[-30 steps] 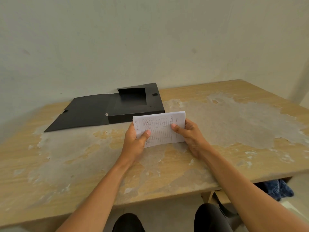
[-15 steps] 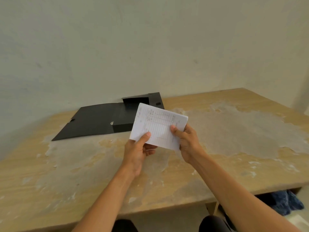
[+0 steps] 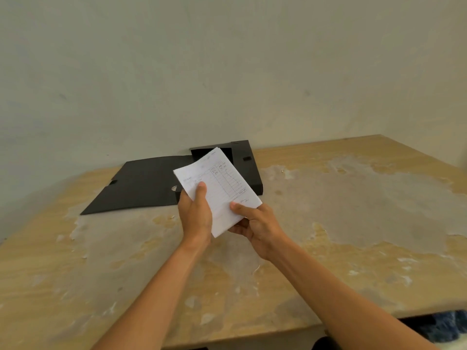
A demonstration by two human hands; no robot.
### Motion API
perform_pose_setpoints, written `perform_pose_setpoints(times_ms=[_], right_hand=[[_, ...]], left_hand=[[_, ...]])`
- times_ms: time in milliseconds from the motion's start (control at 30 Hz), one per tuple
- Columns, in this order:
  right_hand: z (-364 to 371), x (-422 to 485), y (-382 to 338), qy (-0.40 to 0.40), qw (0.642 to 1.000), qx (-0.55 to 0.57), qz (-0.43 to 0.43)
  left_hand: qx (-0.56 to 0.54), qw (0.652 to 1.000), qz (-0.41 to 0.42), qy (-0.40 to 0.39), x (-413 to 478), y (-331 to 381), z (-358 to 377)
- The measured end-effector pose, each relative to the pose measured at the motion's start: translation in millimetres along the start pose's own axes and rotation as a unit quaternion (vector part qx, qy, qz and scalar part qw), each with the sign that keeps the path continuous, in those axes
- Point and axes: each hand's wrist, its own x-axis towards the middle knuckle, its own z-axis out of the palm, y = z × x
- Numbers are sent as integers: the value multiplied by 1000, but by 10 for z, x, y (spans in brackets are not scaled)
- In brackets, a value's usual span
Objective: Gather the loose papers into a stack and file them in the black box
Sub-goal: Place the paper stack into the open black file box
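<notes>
Together, the left hand (image 3: 195, 215) and right hand (image 3: 255, 224) pinch a stack of papers (image 3: 218, 190) at frame centre, lifted before the open black box (image 3: 249, 168). Below spreads a worn, peeling wooden table (image 3: 353, 223); a bare pale wall (image 3: 227, 72) fills the upper frame.

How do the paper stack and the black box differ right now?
The paper stack is white with printed lines; the black box is plain black. The stack is held tilted above the table by the left hand and right hand; the box lies flat, lid open. Both are rectangular.
</notes>
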Motion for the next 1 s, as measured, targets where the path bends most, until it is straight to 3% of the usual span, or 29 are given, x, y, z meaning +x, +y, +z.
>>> perform_pose_setpoints(times_ms=[133,233,333,467,667,733,900,1000], right_hand=[[54,128,-135,2,993,-114,9],[-18,310,-252,65,965,-253,-36],[-163,554,-335,108,869,-461,-143],[-306,868,-382,54,735,-649,-187],[-423,1225,-328,0,628,-766,-138],[-449,1306,-311,-5,616,-777,-131],[-521,1424,-251,4,632,-762,-144],[-580,1449,-189,8,670,-731,-133]], left_hand=[[45,999,-10,-18,361,39,-42],[72,997,-24,-30,699,141,-102],[103,992,-49,-55,1032,191,-130],[130,986,-81,-73,1397,167,-89],[169,973,-124,-99,1815,19,32],[180,969,-132,-103,1931,-39,77],[206,960,-152,-117,2195,-163,194],[222,954,-160,-124,2331,-236,278]])
